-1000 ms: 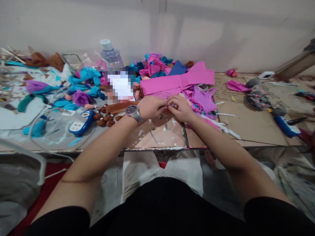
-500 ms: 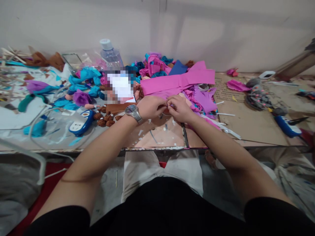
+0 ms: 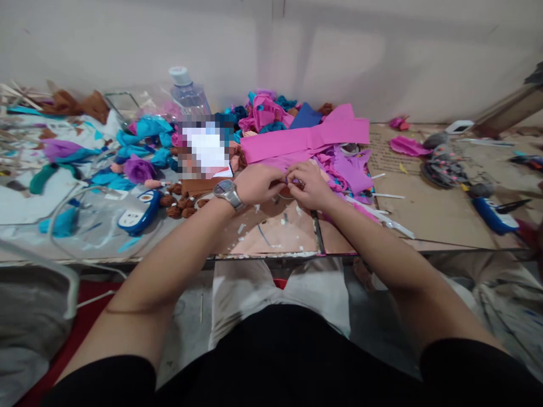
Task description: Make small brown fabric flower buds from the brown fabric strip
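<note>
My left hand (image 3: pixel 259 185), with a metal watch (image 3: pixel 228 194) on its wrist, meets my right hand (image 3: pixel 309 185) above the near part of the table. The fingertips of both are pinched closely together. Whatever lies between them is small and mostly covered by the fingers, so I cannot make out its kind. Just beyond the hands stretches a wide pink crepe paper strip (image 3: pixel 305 139). Purple-pink paper scraps (image 3: pixel 354 169) lie to the right of my right hand. Left of my left wrist sit several brown crumpled balls (image 3: pixel 174 210).
A clear bottle with a white cap (image 3: pixel 189 97) stands at the back. Blue-and-white power sockets lie left (image 3: pixel 139 213) and right (image 3: pixel 494 216). Cardboard (image 3: pixel 407 215) covers the right side. Blue crepe pieces (image 3: pixel 153 127) are heaped left, and a dark pincushion-like bundle (image 3: pixel 445 169) sits right.
The fingers of my right hand have shifted slightly at the pinch. Both hands stay in nearly the same place, and the whole view has moved a little.
</note>
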Tool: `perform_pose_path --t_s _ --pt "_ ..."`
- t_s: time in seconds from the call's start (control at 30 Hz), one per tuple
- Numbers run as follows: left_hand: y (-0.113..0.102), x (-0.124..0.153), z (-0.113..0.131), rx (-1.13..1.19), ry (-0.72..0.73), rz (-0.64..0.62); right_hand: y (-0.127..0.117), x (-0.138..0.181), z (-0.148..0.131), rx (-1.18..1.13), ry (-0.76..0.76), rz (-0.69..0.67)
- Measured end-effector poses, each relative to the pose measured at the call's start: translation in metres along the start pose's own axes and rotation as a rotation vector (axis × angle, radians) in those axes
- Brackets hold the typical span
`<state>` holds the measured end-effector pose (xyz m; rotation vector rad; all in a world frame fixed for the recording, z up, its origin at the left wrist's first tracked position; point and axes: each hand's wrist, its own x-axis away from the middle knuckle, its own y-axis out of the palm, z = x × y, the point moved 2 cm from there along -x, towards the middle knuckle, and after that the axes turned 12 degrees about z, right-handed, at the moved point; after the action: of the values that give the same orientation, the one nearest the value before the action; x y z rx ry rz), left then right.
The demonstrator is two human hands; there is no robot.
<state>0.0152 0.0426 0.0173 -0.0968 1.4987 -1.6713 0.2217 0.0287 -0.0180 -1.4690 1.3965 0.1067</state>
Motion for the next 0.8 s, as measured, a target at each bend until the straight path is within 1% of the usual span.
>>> perform_pose_path --t_s 0.2,0.43,0.6,0.8 --pt "-0.006 -0.001 -0.004 0.100 -0.037 -0.046 -0.001 -0.002 0.003 -0.004 -0.015 0.030" --pt "-0.011 -0.002 -0.012 0.087 -0.057 -0.096 -0.004 -0.003 0.001 -0.001 -0.028 0.042" --pt "-0.012 -0.002 -0.015 0.097 -0.065 -0.127 -0.005 -0.004 0.000 0.008 0.010 0.008" --pt "-0.009 0.000 -0.010 0.153 -0.054 -0.161 -0.006 -0.004 -0.002 -0.020 0.031 -0.016"
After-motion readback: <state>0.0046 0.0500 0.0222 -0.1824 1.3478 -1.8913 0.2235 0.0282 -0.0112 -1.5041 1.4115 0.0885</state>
